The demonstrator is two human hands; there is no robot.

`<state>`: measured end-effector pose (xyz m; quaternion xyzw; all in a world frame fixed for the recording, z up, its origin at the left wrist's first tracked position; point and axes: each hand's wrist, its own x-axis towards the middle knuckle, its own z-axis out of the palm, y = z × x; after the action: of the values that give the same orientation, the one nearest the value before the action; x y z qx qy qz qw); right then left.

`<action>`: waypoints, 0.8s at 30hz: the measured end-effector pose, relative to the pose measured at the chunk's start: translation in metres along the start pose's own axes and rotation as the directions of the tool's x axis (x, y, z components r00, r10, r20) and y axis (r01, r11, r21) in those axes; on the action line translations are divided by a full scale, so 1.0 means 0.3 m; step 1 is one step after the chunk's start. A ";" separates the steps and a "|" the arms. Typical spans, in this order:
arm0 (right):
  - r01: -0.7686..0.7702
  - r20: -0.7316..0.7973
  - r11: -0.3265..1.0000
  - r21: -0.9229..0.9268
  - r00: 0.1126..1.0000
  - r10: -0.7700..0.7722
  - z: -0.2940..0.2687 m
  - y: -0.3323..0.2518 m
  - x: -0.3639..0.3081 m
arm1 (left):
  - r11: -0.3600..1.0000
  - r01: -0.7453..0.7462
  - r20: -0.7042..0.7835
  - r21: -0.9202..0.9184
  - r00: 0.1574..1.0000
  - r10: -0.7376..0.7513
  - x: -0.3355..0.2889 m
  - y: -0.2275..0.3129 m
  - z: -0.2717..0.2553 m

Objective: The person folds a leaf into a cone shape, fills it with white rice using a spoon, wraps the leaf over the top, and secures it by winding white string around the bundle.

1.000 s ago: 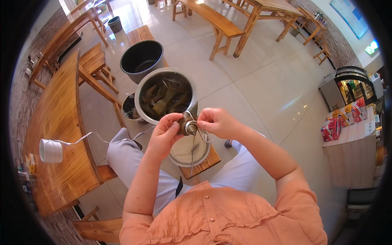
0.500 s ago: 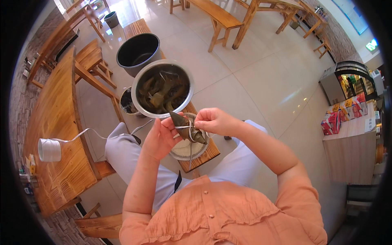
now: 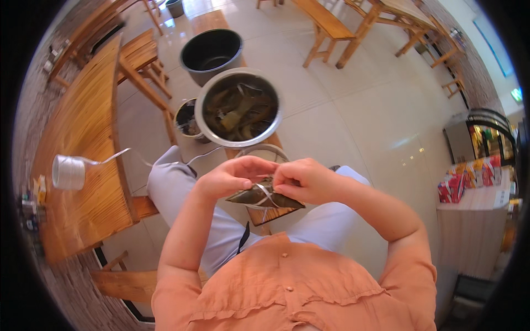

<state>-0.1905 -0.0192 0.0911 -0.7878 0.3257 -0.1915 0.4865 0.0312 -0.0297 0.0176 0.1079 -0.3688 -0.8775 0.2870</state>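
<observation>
A leaf-wrapped rice dumpling (image 3: 255, 197), dark green and pointed, lies level between my hands in front of my waist. White flat string (image 3: 267, 191) crosses around its middle. My left hand (image 3: 232, 175) is closed over its left and far side, the thumb along the top. My right hand (image 3: 309, 181) pinches at its far right side, where the string is wound; the fingertips are partly hidden. Behind and beneath my hands, a metal bowl (image 3: 265, 147) is mostly covered. Beyond it, a steel basin (image 3: 277, 122) holds wet leaves (image 3: 240, 113) in liquid.
A string roll (image 3: 69, 172) stands on the wooden table (image 3: 91, 138) at left, its strand trailing across my left knee. A dark pot (image 3: 212, 52) and a small bucket (image 3: 187, 118) are near the basin. A wooden bench (image 3: 276, 214) runs beneath. Boxes (image 3: 469, 175) sit on the right counter.
The dumpling has turned from upright and slanting to nearly level and come closer to my body. My left hand has rolled over it, and my right hand has moved in against it.
</observation>
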 end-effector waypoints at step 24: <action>0.175 -0.078 0.494 -0.852 0.890 -0.450 -0.017 0.150 0.012 | 0.822 0.385 -0.589 0.420 0.804 -0.076 0.143 0.041 0.040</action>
<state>-0.2057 -0.0393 0.0532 -0.9305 0.2940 -0.2152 -0.0377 -0.0033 -0.0546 0.0356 0.4735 -0.4772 -0.7047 0.2267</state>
